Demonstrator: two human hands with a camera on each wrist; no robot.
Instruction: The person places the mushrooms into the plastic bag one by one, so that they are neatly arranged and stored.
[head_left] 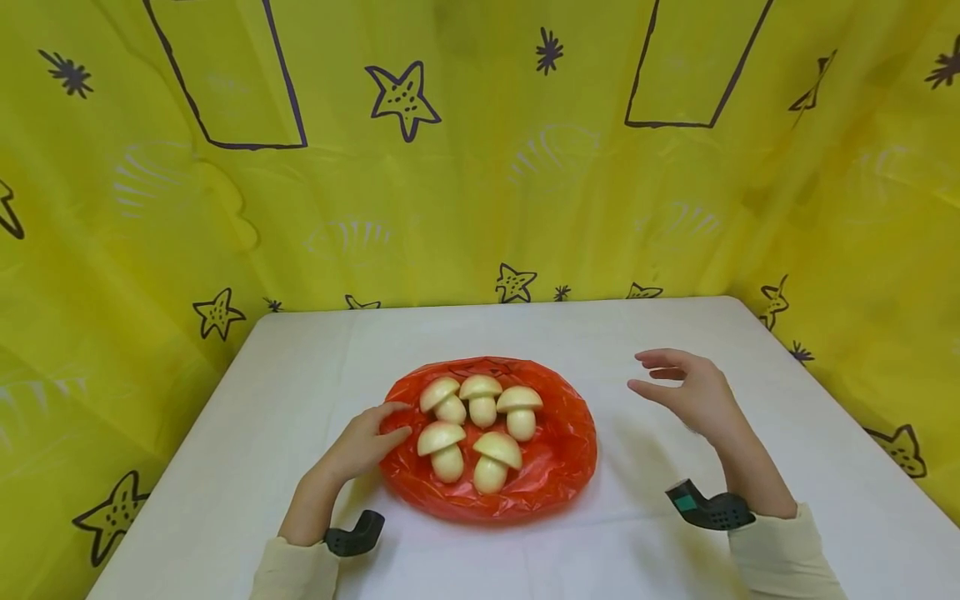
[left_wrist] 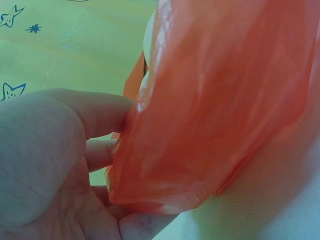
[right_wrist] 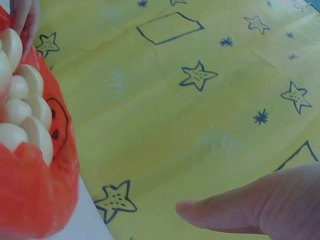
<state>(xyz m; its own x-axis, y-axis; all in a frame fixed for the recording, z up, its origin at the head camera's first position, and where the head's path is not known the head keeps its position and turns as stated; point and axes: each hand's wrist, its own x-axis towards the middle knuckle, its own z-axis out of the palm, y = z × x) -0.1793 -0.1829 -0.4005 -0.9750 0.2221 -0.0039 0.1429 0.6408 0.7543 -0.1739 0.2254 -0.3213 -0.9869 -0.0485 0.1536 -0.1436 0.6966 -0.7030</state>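
A red plastic bag point(head_left: 555, 450), rounded and flattened, lies on the white table with several cream-coloured mushrooms point(head_left: 497, 454) on top of it. My left hand point(head_left: 360, 446) is at the bag's left edge; in the left wrist view its thumb and fingers hold the red plastic point(left_wrist: 200, 115) at the rim. To the right of the bag, my right hand point(head_left: 697, 396) hovers above the table, fingers loosely bent and thumb apart, holding nothing. In the right wrist view, only its thumb side point(right_wrist: 235, 205) shows, well away from the mushrooms point(right_wrist: 37, 137).
The white table point(head_left: 315, 367) has a yellow curtain point(head_left: 480, 192) with drawn stars behind it and along both sides. Each wrist wears a black device, one on the left point(head_left: 354, 535) and one on the right point(head_left: 712, 508). A dark drawn face marks the bag's far side.
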